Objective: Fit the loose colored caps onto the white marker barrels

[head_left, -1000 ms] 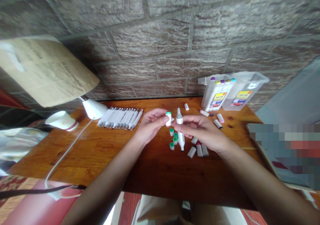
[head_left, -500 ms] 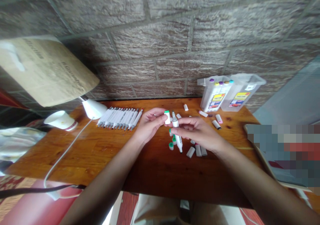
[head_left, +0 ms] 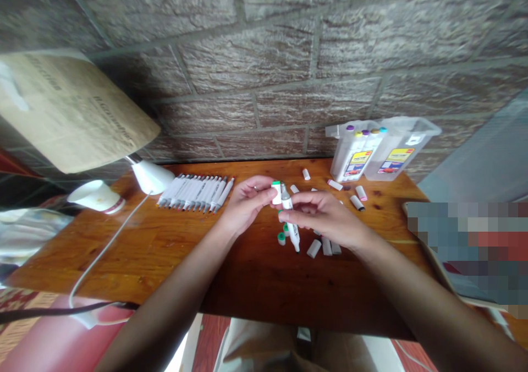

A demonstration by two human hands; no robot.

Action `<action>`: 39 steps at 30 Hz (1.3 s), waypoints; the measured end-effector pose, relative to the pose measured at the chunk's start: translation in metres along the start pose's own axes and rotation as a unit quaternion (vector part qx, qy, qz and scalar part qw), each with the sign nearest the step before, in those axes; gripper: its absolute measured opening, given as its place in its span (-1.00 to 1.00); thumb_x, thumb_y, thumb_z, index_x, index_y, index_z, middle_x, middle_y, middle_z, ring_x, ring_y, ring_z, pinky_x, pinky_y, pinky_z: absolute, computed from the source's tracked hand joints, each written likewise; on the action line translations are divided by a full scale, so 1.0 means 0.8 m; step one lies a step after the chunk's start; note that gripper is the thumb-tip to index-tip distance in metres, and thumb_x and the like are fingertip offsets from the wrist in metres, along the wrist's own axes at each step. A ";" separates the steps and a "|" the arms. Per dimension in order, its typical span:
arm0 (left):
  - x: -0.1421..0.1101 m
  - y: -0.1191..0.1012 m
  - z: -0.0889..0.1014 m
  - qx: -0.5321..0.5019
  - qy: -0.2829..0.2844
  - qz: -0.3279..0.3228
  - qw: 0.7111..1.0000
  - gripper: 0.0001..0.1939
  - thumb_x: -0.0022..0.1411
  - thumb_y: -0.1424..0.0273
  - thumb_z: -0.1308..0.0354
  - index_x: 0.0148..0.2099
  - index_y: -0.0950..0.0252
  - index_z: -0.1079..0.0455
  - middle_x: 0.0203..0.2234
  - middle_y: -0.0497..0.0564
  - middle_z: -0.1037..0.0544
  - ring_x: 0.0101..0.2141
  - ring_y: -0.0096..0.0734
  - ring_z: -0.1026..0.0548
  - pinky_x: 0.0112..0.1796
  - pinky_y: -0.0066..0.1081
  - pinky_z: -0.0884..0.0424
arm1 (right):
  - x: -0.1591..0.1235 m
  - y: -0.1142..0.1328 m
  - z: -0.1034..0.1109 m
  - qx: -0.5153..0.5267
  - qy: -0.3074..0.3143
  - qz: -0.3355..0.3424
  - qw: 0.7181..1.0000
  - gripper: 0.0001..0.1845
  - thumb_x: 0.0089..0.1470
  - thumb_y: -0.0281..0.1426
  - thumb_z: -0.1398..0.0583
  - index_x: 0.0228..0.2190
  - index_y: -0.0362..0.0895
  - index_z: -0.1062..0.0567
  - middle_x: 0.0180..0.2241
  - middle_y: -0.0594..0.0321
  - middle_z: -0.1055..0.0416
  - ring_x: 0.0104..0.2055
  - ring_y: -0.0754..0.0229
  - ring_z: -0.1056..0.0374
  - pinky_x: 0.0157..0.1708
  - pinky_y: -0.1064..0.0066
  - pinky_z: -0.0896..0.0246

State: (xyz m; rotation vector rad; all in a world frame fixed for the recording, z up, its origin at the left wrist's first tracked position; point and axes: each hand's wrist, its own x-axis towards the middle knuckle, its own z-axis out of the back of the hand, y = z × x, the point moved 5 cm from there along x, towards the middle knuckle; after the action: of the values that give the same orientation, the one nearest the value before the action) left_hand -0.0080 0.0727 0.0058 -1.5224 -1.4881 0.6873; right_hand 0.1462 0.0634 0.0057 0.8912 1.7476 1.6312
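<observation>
Between the thumb and fingers of my left hand (head_left: 251, 202) is a white marker cap (head_left: 276, 194) with a green end. My right hand (head_left: 324, 216) pinches an uncapped white marker (head_left: 292, 226), tilted, its grey upper end close beside the cap. Whether cap and marker touch, I cannot tell. Just below the marker, green-ended caps (head_left: 281, 238) stand on the wooden table. White caps (head_left: 314, 248) lie under and beside my right hand, some partly hidden by it. To the left of my left hand, a row of uncapped markers (head_left: 196, 192) lies side by side.
Clear plastic marker cases (head_left: 383, 165) stand at the back right, one holding several markers. More loose caps (head_left: 335, 185) lie before them. On the left are a lamp (head_left: 150, 176) with its cord (head_left: 109, 240) and a white cup (head_left: 97, 197). A blurred-out flat object (head_left: 466, 251) lies right.
The marker's upper end and the green-ended cap have come slightly closer together. Both hands keep their grip. The whole view has shifted a little.
</observation>
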 end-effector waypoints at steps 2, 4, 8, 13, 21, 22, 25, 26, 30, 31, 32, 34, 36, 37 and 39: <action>0.000 -0.001 -0.001 0.003 0.004 -0.003 1.000 -0.74 -0.12 0.37 -0.57 -0.34 0.26 -0.63 -0.51 -0.08 -0.65 -0.52 -0.50 -0.58 -0.44 -0.52 -0.56 | 0.000 0.000 0.000 -0.003 -0.002 0.001 1.000 -0.58 -0.12 -0.13 -0.46 -0.26 -0.14 -0.69 -0.33 0.24 -0.59 -0.35 0.23 -0.42 -0.28 0.37 -0.32; -0.001 -0.002 -0.001 0.006 0.003 -0.007 1.000 -0.74 -0.12 0.36 -0.57 -0.34 0.26 -0.62 -0.51 -0.08 -0.64 -0.53 -0.50 -0.58 -0.45 -0.52 -0.55 | 0.000 0.000 0.001 -0.001 -0.004 0.002 1.000 -0.56 -0.15 -0.13 -0.48 -0.25 -0.13 -0.69 -0.33 0.25 -0.58 -0.34 0.23 -0.42 -0.27 0.36 -0.33; 0.000 0.000 0.001 0.013 0.001 -0.009 1.000 -0.73 -0.12 0.35 -0.57 -0.34 0.27 -0.61 -0.51 -0.08 -0.64 -0.53 -0.51 -0.57 -0.45 -0.53 -0.54 | 0.000 -0.001 0.001 0.002 0.000 0.002 1.000 -0.56 -0.15 -0.12 -0.48 -0.26 -0.12 -0.68 -0.31 0.25 -0.58 -0.31 0.22 -0.43 -0.23 0.36 -0.33; 0.000 0.000 0.002 0.020 0.001 -0.010 1.000 -0.71 -0.12 0.33 -0.57 -0.33 0.27 -0.60 -0.50 -0.08 -0.64 -0.52 -0.50 -0.56 -0.44 -0.51 -0.52 | 0.000 -0.002 0.000 -0.004 0.003 0.004 1.000 -0.59 -0.11 -0.13 -0.46 -0.26 -0.12 -0.68 -0.32 0.26 -0.57 -0.32 0.24 -0.41 -0.24 0.37 -0.31; -0.001 0.000 0.000 0.012 -0.007 0.004 1.000 -0.68 -0.11 0.32 -0.56 -0.33 0.30 -0.55 -0.51 -0.08 -0.62 -0.52 -0.51 -0.54 -0.43 -0.50 -0.50 | 0.000 0.001 0.001 0.008 0.002 -0.001 1.000 -0.57 -0.16 -0.14 -0.49 -0.25 -0.11 -0.68 -0.29 0.26 -0.58 -0.29 0.21 -0.44 -0.21 0.35 -0.34; -0.001 0.000 0.000 0.011 -0.008 0.005 1.000 -0.67 -0.11 0.32 -0.56 -0.33 0.30 -0.54 -0.51 -0.08 -0.62 -0.52 -0.51 -0.54 -0.43 -0.50 -0.50 | 0.000 0.001 0.001 0.009 0.001 -0.002 1.000 -0.58 -0.15 -0.15 -0.49 -0.25 -0.11 -0.68 -0.29 0.25 -0.59 -0.29 0.21 -0.44 -0.22 0.35 -0.34; -0.001 0.001 0.001 0.010 -0.005 0.013 1.000 -0.66 -0.10 0.33 -0.56 -0.33 0.31 -0.51 -0.50 -0.08 -0.62 -0.51 -0.51 -0.54 -0.42 -0.50 -0.49 | 0.000 0.002 0.000 0.010 -0.001 -0.006 1.000 -0.58 -0.14 -0.15 -0.48 -0.25 -0.12 -0.68 -0.30 0.24 -0.59 -0.31 0.21 -0.44 -0.25 0.35 -0.33; -0.001 0.001 0.001 0.009 -0.003 0.016 1.000 -0.67 -0.09 0.33 -0.56 -0.33 0.31 -0.51 -0.50 -0.07 -0.62 -0.51 -0.51 -0.54 -0.42 -0.50 -0.49 | 0.000 0.002 0.000 0.012 -0.001 -0.006 1.000 -0.58 -0.15 -0.15 -0.48 -0.26 -0.13 -0.68 -0.31 0.25 -0.59 -0.32 0.22 -0.43 -0.26 0.36 -0.32; -0.001 0.002 0.000 -0.001 0.002 0.017 1.000 -0.68 -0.08 0.35 -0.55 -0.29 0.30 -0.54 -0.48 -0.07 -0.63 -0.50 -0.51 -0.55 -0.41 -0.50 -0.50 | -0.001 0.002 0.000 0.022 -0.005 -0.004 1.000 -0.60 -0.18 -0.19 -0.50 -0.27 -0.12 -0.68 -0.34 0.28 -0.57 -0.35 0.26 -0.41 -0.27 0.39 -0.31; -0.001 0.002 0.000 -0.002 -0.001 0.016 1.000 -0.68 -0.09 0.35 -0.56 -0.28 0.30 -0.55 -0.47 -0.06 -0.64 -0.50 -0.50 -0.55 -0.41 -0.49 -0.50 | -0.001 0.002 0.000 0.023 -0.006 -0.003 1.000 -0.60 -0.18 -0.19 -0.50 -0.27 -0.12 -0.68 -0.33 0.28 -0.57 -0.35 0.26 -0.41 -0.27 0.39 -0.31; -0.001 0.002 0.001 -0.001 -0.004 0.015 1.000 -0.67 -0.10 0.35 -0.56 -0.28 0.30 -0.56 -0.47 -0.06 -0.64 -0.50 -0.49 -0.56 -0.41 -0.48 -0.51 | -0.001 0.002 0.000 0.022 -0.005 -0.002 1.000 -0.60 -0.17 -0.19 -0.50 -0.27 -0.12 -0.68 -0.32 0.28 -0.57 -0.34 0.26 -0.41 -0.26 0.38 -0.31; -0.001 0.002 0.001 0.001 -0.011 0.012 1.000 -0.67 -0.11 0.34 -0.56 -0.30 0.31 -0.57 -0.49 -0.05 -0.65 -0.51 -0.49 -0.56 -0.42 -0.49 -0.51 | -0.001 0.002 -0.001 0.021 -0.002 -0.002 1.000 -0.59 -0.16 -0.18 -0.50 -0.26 -0.11 -0.68 -0.32 0.28 -0.57 -0.33 0.25 -0.41 -0.26 0.38 -0.31; 0.000 0.002 0.001 0.004 -0.019 0.009 1.000 -0.67 -0.13 0.33 -0.57 -0.32 0.32 -0.57 -0.51 -0.05 -0.64 -0.53 -0.51 -0.55 -0.44 -0.51 -0.51 | -0.001 0.002 -0.001 0.020 -0.001 -0.003 1.000 -0.59 -0.16 -0.16 -0.49 -0.26 -0.11 -0.68 -0.32 0.28 -0.57 -0.30 0.23 -0.43 -0.25 0.38 -0.32; 0.000 0.001 0.001 0.005 -0.020 0.008 1.000 -0.67 -0.13 0.33 -0.57 -0.33 0.32 -0.58 -0.51 -0.05 -0.64 -0.53 -0.51 -0.55 -0.44 -0.52 -0.50 | -0.001 0.002 -0.001 0.020 -0.002 -0.004 1.000 -0.60 -0.16 -0.16 -0.49 -0.27 -0.10 -0.68 -0.31 0.28 -0.57 -0.29 0.22 -0.44 -0.23 0.37 -0.33; 0.000 0.000 0.000 0.004 -0.020 0.005 1.000 -0.67 -0.14 0.33 -0.58 -0.33 0.32 -0.58 -0.51 -0.05 -0.64 -0.53 -0.52 -0.55 -0.45 -0.53 -0.51 | 0.000 0.002 0.000 0.020 -0.005 -0.005 1.000 -0.59 -0.17 -0.16 -0.50 -0.28 -0.10 -0.68 -0.29 0.26 -0.59 -0.27 0.20 -0.46 -0.20 0.35 -0.34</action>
State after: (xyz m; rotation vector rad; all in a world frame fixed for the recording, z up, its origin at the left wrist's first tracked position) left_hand -0.0076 0.0727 0.0056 -1.5193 -1.5056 0.7324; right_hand 0.1460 0.0631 0.0071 0.9070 1.7811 1.5880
